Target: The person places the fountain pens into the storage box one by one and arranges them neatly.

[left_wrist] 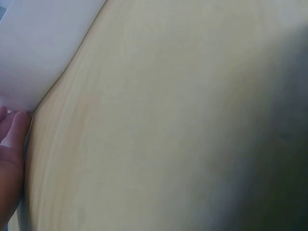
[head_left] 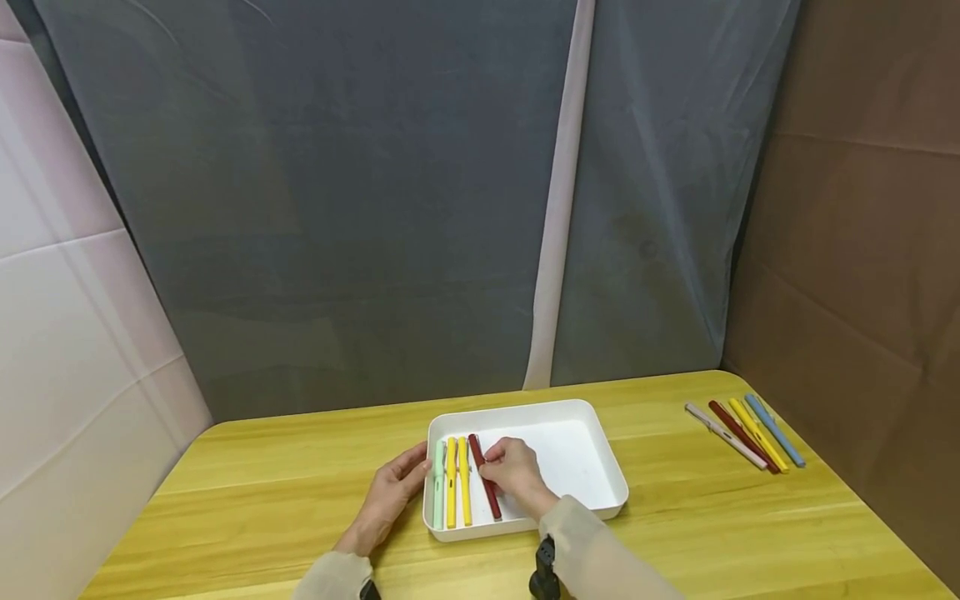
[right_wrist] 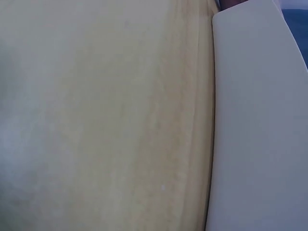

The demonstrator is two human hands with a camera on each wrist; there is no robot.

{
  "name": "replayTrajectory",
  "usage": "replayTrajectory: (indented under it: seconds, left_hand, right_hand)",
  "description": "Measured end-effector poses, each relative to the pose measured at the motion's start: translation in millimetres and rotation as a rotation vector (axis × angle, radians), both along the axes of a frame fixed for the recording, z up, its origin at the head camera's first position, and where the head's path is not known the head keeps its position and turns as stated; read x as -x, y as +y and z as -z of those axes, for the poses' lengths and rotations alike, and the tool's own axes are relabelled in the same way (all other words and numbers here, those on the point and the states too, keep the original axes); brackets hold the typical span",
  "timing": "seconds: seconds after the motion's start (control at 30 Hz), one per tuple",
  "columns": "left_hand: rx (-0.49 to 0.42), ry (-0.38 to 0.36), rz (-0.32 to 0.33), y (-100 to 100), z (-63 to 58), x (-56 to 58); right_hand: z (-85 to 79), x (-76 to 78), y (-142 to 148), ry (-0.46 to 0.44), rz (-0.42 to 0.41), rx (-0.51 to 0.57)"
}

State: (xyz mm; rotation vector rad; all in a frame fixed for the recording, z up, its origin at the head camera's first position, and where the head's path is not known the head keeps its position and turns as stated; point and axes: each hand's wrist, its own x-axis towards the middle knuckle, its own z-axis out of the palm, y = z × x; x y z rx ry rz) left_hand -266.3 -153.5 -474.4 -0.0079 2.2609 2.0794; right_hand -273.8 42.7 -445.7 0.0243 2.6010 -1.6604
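In the head view a white tray lies on the table. My right hand is over its inside and pinches a dark red pen, which lies slightly slanted. To the left of that pen, two yellow pens and a mint green pen lie side by side. My left hand rests against the tray's left wall, fingers extended along the outside. The left wrist view catches part of this hand at the tray's outer wall. In the right wrist view only the tray wall shows large.
On the table's right side lie several more pens in a loose fan: a pale pink pen, a dark red pen, a yellow pen and a blue pen. The wood-grain table ends at a grey curtain behind.
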Motion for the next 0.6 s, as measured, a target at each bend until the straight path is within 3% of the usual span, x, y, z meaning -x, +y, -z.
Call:
replayTrajectory:
  seconds: [0.6]
  left_hand:
    - [-0.013,0.003,-0.001,-0.2,1.2,1.8]
  right_hand:
    - [-5.2,-1.7,-1.9,0.028,-0.038,-0.097]
